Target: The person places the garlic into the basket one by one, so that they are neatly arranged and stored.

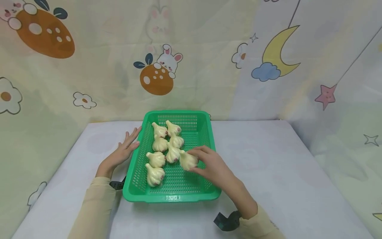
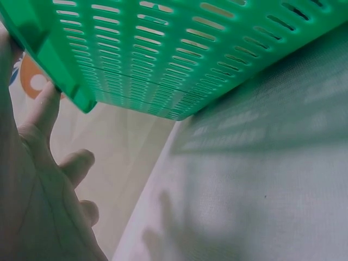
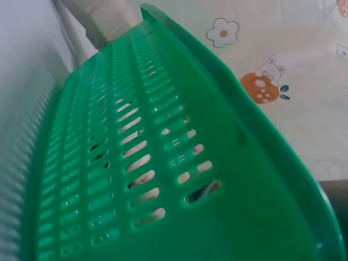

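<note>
A green plastic basket with slotted walls stands on the table, holding several pale garlic bulbs, mostly in its left half. Over the basket's right half, my right hand pinches one garlic bulb between thumb and fingers. My left hand rests against the left rim, its fingers extended; in the left wrist view, fingertips of the left hand touch the rim's underside. The basket wall fills most of the right wrist view and hides the right hand's fingers there.
A white cloth covers the table. Behind it hangs a patterned curtain with cartoon rabbits, flowers and a moon. Dark wrist straps sit at the left wrist and the right wrist.
</note>
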